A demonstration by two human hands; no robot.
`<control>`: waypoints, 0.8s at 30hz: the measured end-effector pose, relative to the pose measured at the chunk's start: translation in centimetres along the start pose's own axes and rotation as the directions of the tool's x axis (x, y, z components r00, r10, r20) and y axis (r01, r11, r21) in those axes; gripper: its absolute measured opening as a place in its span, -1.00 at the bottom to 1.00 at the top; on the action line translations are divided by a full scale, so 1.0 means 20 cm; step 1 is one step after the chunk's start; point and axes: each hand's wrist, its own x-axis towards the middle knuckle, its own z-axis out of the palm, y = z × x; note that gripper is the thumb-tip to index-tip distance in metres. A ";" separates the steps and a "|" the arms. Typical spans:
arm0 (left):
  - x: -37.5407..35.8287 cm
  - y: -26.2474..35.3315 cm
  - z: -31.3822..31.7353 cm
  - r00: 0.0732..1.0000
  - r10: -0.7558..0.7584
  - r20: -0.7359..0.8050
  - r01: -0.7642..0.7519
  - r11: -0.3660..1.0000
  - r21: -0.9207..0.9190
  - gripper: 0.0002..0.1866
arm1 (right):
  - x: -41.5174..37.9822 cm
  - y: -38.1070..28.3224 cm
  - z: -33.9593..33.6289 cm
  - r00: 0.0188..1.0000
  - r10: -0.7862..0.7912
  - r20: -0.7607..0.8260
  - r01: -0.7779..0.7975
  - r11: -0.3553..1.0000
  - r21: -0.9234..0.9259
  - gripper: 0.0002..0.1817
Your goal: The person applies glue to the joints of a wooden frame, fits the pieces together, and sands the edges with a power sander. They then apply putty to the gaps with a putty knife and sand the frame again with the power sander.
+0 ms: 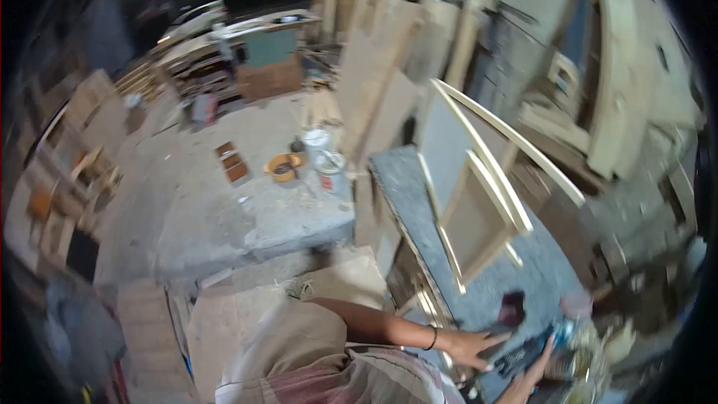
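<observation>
My left hand (470,347), with a dark band at the wrist, reaches over the grey workbench (419,202) with its fingers spread. It is beside a dark object (516,359) that is blurred and too unclear to name. Lower right, my right hand (532,378) is at the near side of that object, partly cut by the frame edge; its fingers are partly hidden. A blue item (561,329) lies just beyond its fingertips. Farther up the bench, pale wooden frames with panels (482,217) stand tilted. A dark red piece (511,309) rests above my left hand.
Boards (381,67) lean upright behind the bench. On the concrete platform (194,202) are an orange pot (283,167), white buckets (329,167) and a brown box (231,162). Wood scraps (93,168) stand at the left. Long planks (621,75) lean at the right.
</observation>
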 end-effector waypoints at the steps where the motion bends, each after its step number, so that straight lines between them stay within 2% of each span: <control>1: 0.05 0.12 -0.02 0.999 -0.007 0.032 0.009 0.998 -0.059 0.08 | -0.12 -0.07 0.13 0.989 -0.125 -0.078 0.117 0.989 -0.092 -0.33; 2: 0.09 0.26 -0.09 0.996 -0.002 0.090 0.014 0.991 -0.130 0.11 | -0.16 -0.12 0.13 0.992 -0.129 -0.006 0.129 0.991 -0.031 -0.42; 3: 0.12 0.30 -0.05 0.999 0.039 0.025 -0.035 0.992 -0.121 0.11 | -0.28 -0.15 0.26 0.958 -0.282 -0.052 0.278 0.958 -0.067 -0.49; 4: 0.15 0.33 -0.02 0.996 0.077 -0.047 -0.082 0.991 -0.109 0.11 | -0.21 -0.15 0.17 0.934 -0.357 0.014 0.357 0.933 -0.033 -0.50; 5: 0.14 0.38 -0.05 0.990 0.136 -0.035 -0.140 0.973 -0.185 0.08 | -0.25 -0.18 0.16 0.954 -0.296 0.051 0.292 0.953 0.082 -0.48; 6: 0.15 0.32 0.01 0.928 0.332 -0.169 -0.355 0.925 -0.136 0.06 | -0.29 -0.21 0.18 0.964 -0.244 0.103 0.221 0.956 0.191 -0.45; 7: 0.13 0.34 -0.01 0.933 0.342 -0.114 -0.356 0.924 -0.141 0.06 | -0.32 -0.22 0.18 0.963 -0.261 0.064 0.246 0.952 0.185 -0.45; 9: 0.10 0.33 -0.09 0.928 0.370 -0.036 -0.371 0.915 -0.158 0.07 | -0.36 -0.21 0.22 0.870 -0.361 0.337 0.276 0.921 0.275 -0.36; 12: 0.10 0.24 -0.19 0.900 0.435 0.025 -0.427 0.892 -0.149 0.10 | -0.42 -0.12 0.37 0.866 -0.428 0.259 0.340 0.884 0.322 -0.28; 14: 0.11 0.17 -0.32 0.921 0.351 0.168 -0.335 0.935 -0.116 0.12 | -0.39 -0.04 0.42 0.870 -0.440 0.221 0.356 0.872 0.335 -0.28; 16: 0.11 0.06 -0.44 0.918 0.357 0.171 -0.348 0.934 -0.079 0.13 | -0.32 0.08 0.44 0.890 -0.413 0.192 0.309 0.857 0.412 -0.33; 17: 0.12 0.02 -0.54 0.916 0.290 0.277 -0.289 0.956 -0.043 0.13 | -0.30 0.15 0.51 0.893 -0.442 0.086 0.366 0.824 0.432 -0.42; 18: 0.13 -0.02 -0.68 0.897 0.220 0.384 -0.239 0.971 0.002 0.13 | -0.32 0.18 0.62 0.928 -0.371 -0.046 0.368 0.886 0.283 -0.49; 19: 0.16 -0.13 -0.77 0.857 0.266 0.441 -0.326 0.943 0.065 0.14 | -0.28 0.26 0.66 0.902 -0.409 -0.141 0.431 0.878 0.211 -0.49; 20: 0.13 -0.23 -0.84 0.850 0.339 0.404 -0.406 0.909 0.093 0.05 | -0.26 0.34 0.70 0.865 -0.445 -0.232 0.480 0.868 0.126 -0.49; 21: 0.11 -0.28 -0.94 0.814 0.469 0.344 -0.511 0.859 0.039 -0.09 | -0.28 0.37 0.76 0.887 -0.407 -0.219 0.441 0.887 0.140 -0.47; 22: 0.08 -0.32 -1.05 0.764 0.586 0.270 -0.604 0.796 -0.017 -0.22 | -0.32 0.37 0.91 0.831 -0.431 -0.351 0.487 0.869 0.087 -0.49; 24: 0.13 -0.25 -1.46 0.643 0.735 0.215 -0.734 0.672 -0.101 -0.50 | -0.38 0.36 1.04 0.813 -0.447 -0.374 0.496 0.867 0.042 -0.48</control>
